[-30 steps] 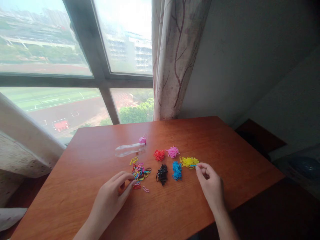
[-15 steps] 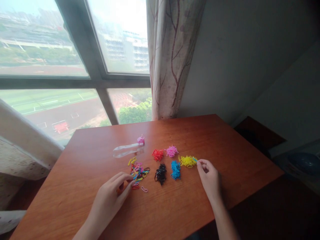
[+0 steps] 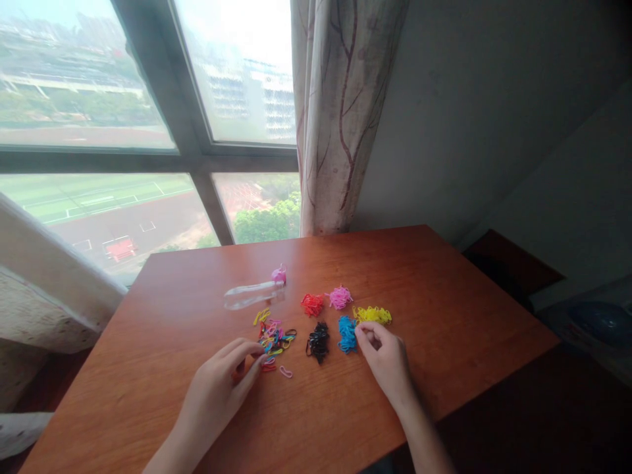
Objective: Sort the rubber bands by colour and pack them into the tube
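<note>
My left hand [image 3: 222, 378] rests at the near left edge of a pile of mixed-colour small rubber bands [image 3: 276, 339]. Its thumb and forefinger are pinched together among the bands; what lies between them is too small to make out. At the right edge of the blue rubber bands [image 3: 347, 334] is my right hand [image 3: 388, 355], fingers pinched. The blue band it held a moment ago is hidden at the fingertips. Just behind that hand lie the yellow rubber bands [image 3: 374, 315]. A black heap of bands [image 3: 317, 342] sits between the mixed and blue piles.
Red bands [image 3: 312, 304] and pink bands [image 3: 340, 297] form two heaps farther back. A clear plastic container [image 3: 249, 295] lies on its side near a pink piece [image 3: 279, 274]. The brown wooden table [image 3: 162, 329] meets the window side, with a curtain [image 3: 328, 118] behind.
My right hand has moved left from the yellow heap to the edge of the blue one, fingers still pinched. My left hand has stayed at the mixed pile.
</note>
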Available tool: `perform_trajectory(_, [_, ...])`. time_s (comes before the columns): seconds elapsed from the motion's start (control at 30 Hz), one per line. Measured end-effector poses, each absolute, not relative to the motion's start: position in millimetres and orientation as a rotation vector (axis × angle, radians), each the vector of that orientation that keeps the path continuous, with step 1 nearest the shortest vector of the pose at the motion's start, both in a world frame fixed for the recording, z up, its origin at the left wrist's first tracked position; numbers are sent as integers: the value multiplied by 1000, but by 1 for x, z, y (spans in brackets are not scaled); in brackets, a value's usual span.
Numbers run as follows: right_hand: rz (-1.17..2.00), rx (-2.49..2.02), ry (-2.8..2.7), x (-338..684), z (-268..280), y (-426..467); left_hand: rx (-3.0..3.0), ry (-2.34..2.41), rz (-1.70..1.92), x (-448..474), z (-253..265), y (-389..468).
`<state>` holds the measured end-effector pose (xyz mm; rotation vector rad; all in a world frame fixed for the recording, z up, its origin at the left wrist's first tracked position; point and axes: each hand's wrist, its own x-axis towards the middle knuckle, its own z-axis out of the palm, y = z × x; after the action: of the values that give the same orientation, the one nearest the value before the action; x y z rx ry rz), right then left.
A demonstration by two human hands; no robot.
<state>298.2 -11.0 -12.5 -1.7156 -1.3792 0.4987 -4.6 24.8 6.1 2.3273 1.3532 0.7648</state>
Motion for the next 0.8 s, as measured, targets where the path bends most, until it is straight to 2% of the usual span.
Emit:
perform_trajectory(0.57, [312,-1781,-1480,296,-3,-4,2335,1354,722,-6,5,23])
perform_trajectory(0.8, [411,-1624,-1551,263,12,-16,2322,1387,673,-2,7,21])
